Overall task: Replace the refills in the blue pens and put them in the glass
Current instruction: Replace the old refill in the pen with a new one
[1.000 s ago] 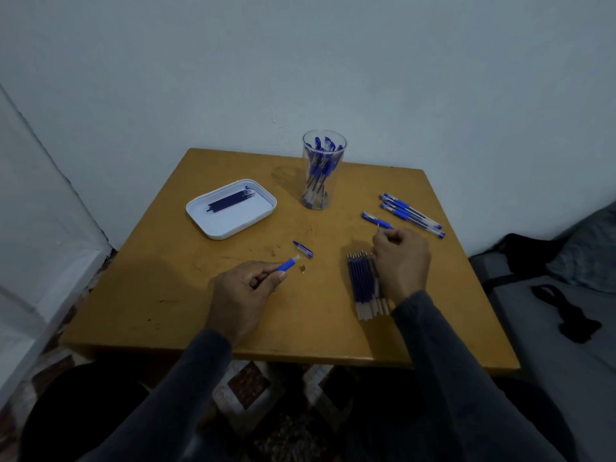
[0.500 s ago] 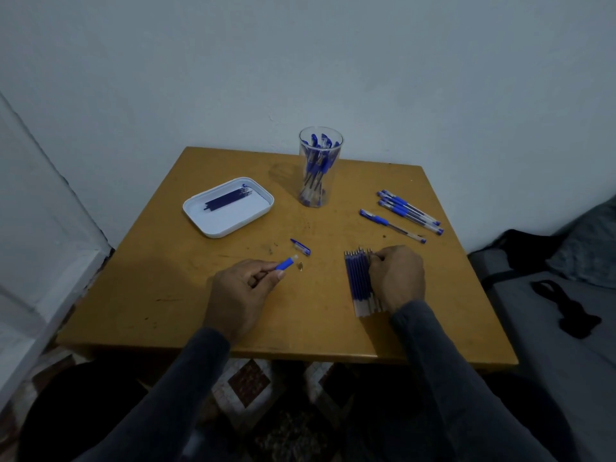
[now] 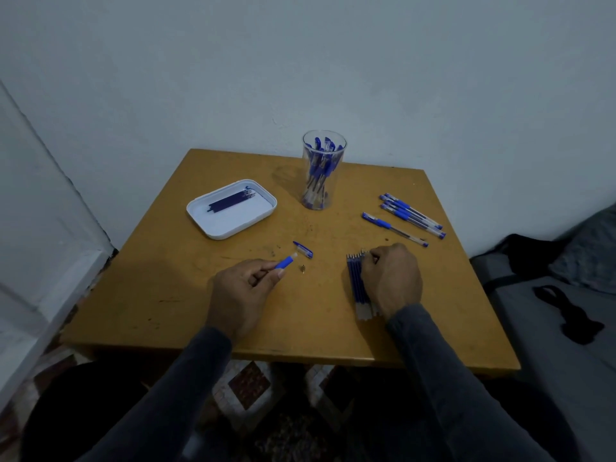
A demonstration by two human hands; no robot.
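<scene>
My left hand [image 3: 243,291] pinches a pen barrel [image 3: 286,261] by its blue grip, the open end pointing up and right. Just beyond it lie the pen's cap [image 3: 303,250] and a small metal tip [image 3: 303,269] on the wooden table [image 3: 160,281]. My right hand [image 3: 393,278] rests on a pile of new refills [image 3: 355,281], with its fingertips curled around their far ends. The glass [image 3: 323,168] stands at the back, holding several blue pens. Several more blue pens [image 3: 413,215] lie at the right, one pen [image 3: 395,230] apart from the rest.
A white tray [image 3: 233,225] at the back left holds several dark refills [image 3: 231,201]. The table stands in a corner, with walls behind and to the left. A grey mattress with a black strap [image 3: 563,311] lies to the right.
My right hand has come back from the single pen to the refill pile and settled on it. My left hand has kept the barrel almost still.
</scene>
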